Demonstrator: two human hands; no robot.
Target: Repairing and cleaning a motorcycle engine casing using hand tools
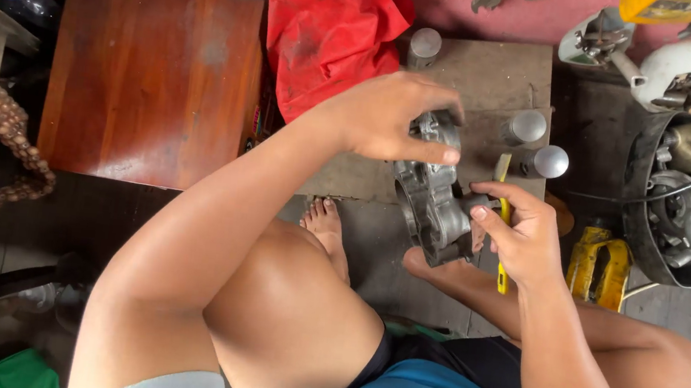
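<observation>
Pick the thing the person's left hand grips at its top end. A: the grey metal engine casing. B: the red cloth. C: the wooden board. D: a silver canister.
A: the left hand closes over the top of the grey metal engine casing, while the right hand steadies its side.

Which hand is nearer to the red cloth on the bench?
Left. The left hand grips the top of the metal casing, just right of the red cloth. The right hand is lower and further right, with a yellow-handled tool.

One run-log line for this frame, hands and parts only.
left hand: grips top of metal engine casing | right hand: steadies casing's side, holds yellow-handled tool | nearby: three metal cylinders, red cloth
</observation>
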